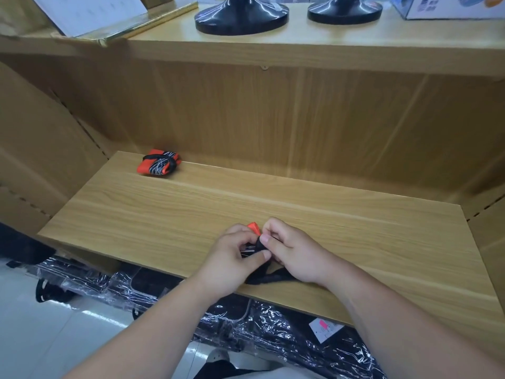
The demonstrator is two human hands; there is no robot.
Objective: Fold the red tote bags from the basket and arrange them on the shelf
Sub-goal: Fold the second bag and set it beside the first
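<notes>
A folded red tote bag (159,163) with black and white lines, bound by its black strap, lies at the back left of the wooden shelf (164,214). Near the shelf's front edge, my left hand (232,258) and my right hand (295,253) pinch a second small red tote bag (254,227) between them. Only its red corner and some black fabric show between my fingers. Its black strap (269,277) trails toward the shelf's front edge under my right wrist. The basket is not in view.
An upper shelf (300,50) carries two black round bases (241,16), a printed box (448,6) and a gold-edged board (128,26). Black items in shiny plastic wrap (273,329) lie below the shelf on the white floor.
</notes>
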